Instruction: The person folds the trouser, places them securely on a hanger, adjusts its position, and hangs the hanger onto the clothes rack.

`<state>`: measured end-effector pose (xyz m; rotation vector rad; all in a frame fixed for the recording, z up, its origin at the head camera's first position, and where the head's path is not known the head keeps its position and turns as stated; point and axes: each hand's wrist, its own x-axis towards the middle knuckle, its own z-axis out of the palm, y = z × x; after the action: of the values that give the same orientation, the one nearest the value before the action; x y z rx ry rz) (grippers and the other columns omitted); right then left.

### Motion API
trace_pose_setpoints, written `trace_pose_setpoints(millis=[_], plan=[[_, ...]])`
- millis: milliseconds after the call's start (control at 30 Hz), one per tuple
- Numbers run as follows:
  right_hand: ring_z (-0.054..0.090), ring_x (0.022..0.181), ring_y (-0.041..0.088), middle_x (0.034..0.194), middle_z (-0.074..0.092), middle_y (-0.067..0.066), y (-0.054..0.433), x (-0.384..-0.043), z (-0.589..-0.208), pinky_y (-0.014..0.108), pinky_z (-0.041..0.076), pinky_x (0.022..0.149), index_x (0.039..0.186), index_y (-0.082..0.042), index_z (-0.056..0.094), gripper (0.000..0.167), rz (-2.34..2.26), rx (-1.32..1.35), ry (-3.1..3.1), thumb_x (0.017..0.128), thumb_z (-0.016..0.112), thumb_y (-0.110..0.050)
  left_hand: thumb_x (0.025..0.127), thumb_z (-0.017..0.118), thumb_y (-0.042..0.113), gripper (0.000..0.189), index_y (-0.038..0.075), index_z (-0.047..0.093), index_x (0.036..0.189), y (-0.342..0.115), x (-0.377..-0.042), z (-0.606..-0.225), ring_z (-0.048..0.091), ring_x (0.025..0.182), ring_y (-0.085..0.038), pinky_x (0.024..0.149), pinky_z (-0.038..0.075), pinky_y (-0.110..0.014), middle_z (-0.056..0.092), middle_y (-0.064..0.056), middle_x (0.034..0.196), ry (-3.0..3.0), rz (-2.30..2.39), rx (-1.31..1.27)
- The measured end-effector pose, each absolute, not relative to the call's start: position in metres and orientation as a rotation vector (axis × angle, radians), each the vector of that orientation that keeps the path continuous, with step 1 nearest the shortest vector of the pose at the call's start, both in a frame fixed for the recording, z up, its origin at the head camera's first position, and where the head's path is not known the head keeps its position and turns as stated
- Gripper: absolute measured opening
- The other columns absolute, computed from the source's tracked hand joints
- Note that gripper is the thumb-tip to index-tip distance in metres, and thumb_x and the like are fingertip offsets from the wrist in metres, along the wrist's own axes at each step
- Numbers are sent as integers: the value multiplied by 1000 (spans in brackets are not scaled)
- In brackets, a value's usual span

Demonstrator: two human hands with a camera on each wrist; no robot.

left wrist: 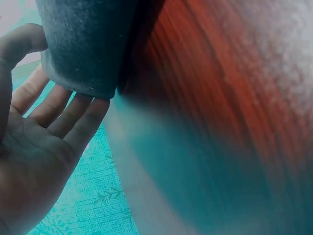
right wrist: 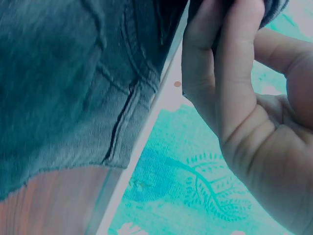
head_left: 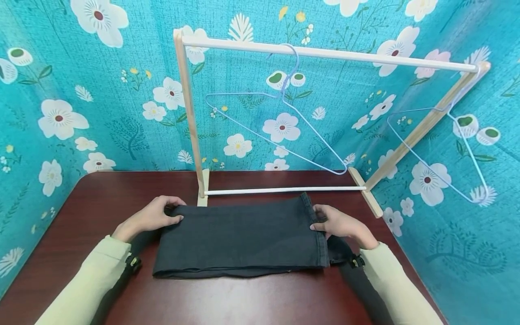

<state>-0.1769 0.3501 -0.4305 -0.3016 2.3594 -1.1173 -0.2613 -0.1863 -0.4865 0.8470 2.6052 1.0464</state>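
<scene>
A pair of dark jeans (head_left: 239,237), folded into a long flat bundle, is held just over the brown table. My left hand (head_left: 156,214) grips the far left corner; in the left wrist view its thumb is on one face of the folded cloth (left wrist: 88,44) and its fingers on the other. At the opposite end my right hand (head_left: 337,221) pinches the stitched edge between thumb and fingers. Stitched seams on the denim (right wrist: 63,98) show in the right wrist view, beside the right hand (right wrist: 259,107). The bundle's underside is mostly hidden.
Behind the jeans stands a wooden rack (head_left: 191,113) with a top rail and a low white bar (head_left: 284,190). A lilac hanger (head_left: 280,131) hangs mid-rail, another hanger (head_left: 430,167) at the right end. A flowered turquoise curtain (head_left: 134,90) surrounds the table (head_left: 243,302).
</scene>
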Motion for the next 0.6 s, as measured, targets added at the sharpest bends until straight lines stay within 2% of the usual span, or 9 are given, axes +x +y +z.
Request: trace_pose_setpoints(millis=[333,467,600], plan=[[65,104,27,126,60,27,365,-172,-427,37,61,65,136,9,46,49,-1060,-234,2450,98,68,-13,88,78,8,33,6,69,120,-183,-255,-487,67,98,-21,92,55,-50,73,-5,109,2644,1018,894],[64,100,27,121,62,24,369,-170,-423,37,60,64,133,9,48,44,-1068,-249,2464,99,67,-12,88,78,7,41,2,66,126,-181,-246,-487,67,106,-25,95,54,-52,71,-10,118,2682,980,923],[63,97,26,117,63,22,372,-167,-419,38,60,64,129,8,50,40,-1105,-251,2450,99,67,-11,86,78,4,52,-3,60,134,-176,-233,-486,63,118,-35,98,52,-55,65,-19,131,2725,928,974]])
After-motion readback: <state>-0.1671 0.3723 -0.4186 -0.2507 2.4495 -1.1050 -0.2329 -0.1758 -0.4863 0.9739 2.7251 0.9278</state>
